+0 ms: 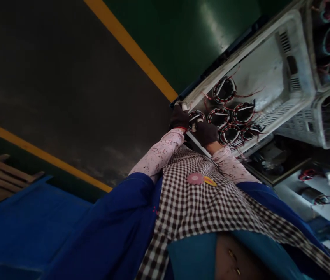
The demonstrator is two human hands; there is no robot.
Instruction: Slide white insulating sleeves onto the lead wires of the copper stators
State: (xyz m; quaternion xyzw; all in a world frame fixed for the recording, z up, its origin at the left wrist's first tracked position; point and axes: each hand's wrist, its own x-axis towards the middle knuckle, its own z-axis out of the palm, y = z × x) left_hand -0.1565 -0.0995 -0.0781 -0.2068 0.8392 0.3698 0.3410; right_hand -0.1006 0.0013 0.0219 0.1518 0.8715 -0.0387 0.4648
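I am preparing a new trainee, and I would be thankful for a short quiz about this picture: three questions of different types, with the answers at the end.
1. True or false: the left hand and the right hand are both gloved.

2. What is seen between the two hands?
A) a hammer
B) a ring-shaped wound part
C) a bottle

3. Fill in: more wound parts are inside a pale, open plastic ____.

Key: 1. True; 2. B; 3. crate.

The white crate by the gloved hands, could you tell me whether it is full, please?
Partly full: the white crate has motor stators at its near end; its floor shows beyond.
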